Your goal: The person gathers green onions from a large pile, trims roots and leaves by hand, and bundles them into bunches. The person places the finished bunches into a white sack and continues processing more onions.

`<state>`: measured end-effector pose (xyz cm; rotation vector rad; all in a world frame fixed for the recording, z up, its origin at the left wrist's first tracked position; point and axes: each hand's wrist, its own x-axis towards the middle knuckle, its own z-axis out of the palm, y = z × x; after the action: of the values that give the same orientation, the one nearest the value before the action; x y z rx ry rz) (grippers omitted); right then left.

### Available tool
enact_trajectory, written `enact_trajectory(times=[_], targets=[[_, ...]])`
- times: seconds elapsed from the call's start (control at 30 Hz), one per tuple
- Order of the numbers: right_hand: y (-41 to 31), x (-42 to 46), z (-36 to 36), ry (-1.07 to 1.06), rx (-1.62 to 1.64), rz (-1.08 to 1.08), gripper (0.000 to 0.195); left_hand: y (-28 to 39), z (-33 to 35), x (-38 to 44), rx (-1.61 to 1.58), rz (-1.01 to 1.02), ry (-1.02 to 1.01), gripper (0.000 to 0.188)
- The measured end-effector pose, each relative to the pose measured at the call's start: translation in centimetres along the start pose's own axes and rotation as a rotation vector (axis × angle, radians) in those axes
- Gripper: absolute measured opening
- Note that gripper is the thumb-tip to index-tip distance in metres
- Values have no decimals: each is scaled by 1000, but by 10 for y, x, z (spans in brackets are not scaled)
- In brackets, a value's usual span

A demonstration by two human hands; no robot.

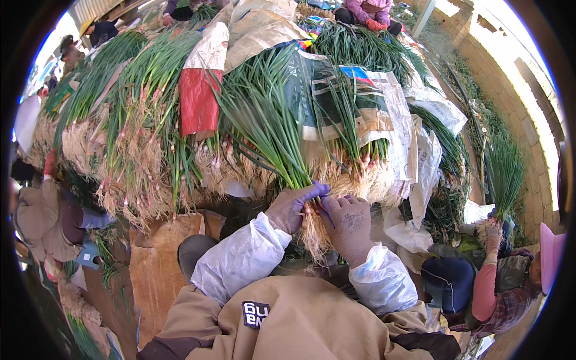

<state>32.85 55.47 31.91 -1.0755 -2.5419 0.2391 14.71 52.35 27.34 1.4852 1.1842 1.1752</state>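
Observation:
My left hand (292, 204), in a brown knit glove with purple fingertips, grips a bunch of green onions (283, 148) just above its roots. The long leaves fan up and to the left over the pile, and the pale roots hang down between my hands. At the right side of the bunch is my right hand (348, 222), gloved alike, its thumb and fingers closed at the stem bases by the roots. Whether it pinches a stem or a leaf there is hard to tell. White plastic sleeves cover both forearms.
Ahead lies a big heap of green onions (153, 90), roots outward, partly under woven sacks (261, 36) and a red-and-white sack (202, 90). A co-worker at right holds another bunch (504, 175); other people sit left and behind the heap. A brown board (155, 279) lies at lower left.

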Motion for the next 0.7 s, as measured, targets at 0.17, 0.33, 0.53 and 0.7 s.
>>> enact_trajectory(times=[0.17,0.33,0.53,0.7], targets=[[8,23,21,-14,1142,621,61,5,8,-10,-925,-613,152,15],[-10,47,56,190,1537,685,35,5,10,-22,-784,-666,158,19],[27,-4,46,216,1720,819,25,-13,-14,-33,-924,-545,333,22],[71,-1,20,-90,470,653,24,-12,-27,-38,-903,-516,282,24]])
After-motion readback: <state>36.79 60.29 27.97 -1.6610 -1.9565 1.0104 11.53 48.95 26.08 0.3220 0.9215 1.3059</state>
